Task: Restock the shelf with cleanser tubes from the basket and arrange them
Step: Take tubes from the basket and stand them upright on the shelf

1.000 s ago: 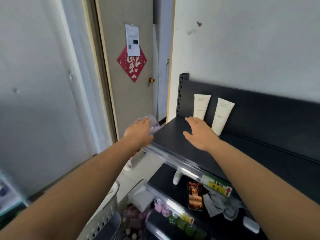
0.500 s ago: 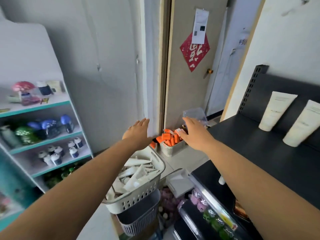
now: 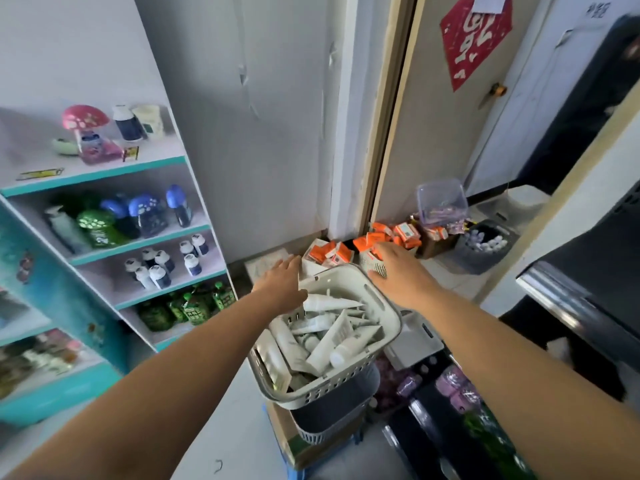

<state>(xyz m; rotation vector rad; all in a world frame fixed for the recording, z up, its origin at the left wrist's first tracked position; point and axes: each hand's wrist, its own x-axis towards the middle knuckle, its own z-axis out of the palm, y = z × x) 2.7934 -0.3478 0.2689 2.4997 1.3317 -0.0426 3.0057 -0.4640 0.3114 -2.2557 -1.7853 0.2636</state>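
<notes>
A cream perforated basket (image 3: 389, 308) stands in the middle, stacked on a grey basket, and holds several white cleanser tubes (image 3: 325, 336) lying jumbled. My left hand (image 3: 282, 284) hovers over the basket's far left rim with fingers straight and holds nothing. Over the far right rim is my right hand (image 3: 401, 275), also flat and empty. The black shelf (image 3: 585, 271) shows only as an edge at the right; the tubes standing on it are out of view.
A white and teal shelf unit (image 3: 104, 237) with bottles stands at the left. Orange boxes (image 3: 332, 252), a clear plastic tub (image 3: 441, 200) and a grey bin (image 3: 483, 249) sit on the floor by the door. A cardboard box (image 3: 287, 434) lies under the baskets.
My view has swung left and down from the black shelf to the basket. Both hands have moved away from the shelf and now hover over the basket's far rim.
</notes>
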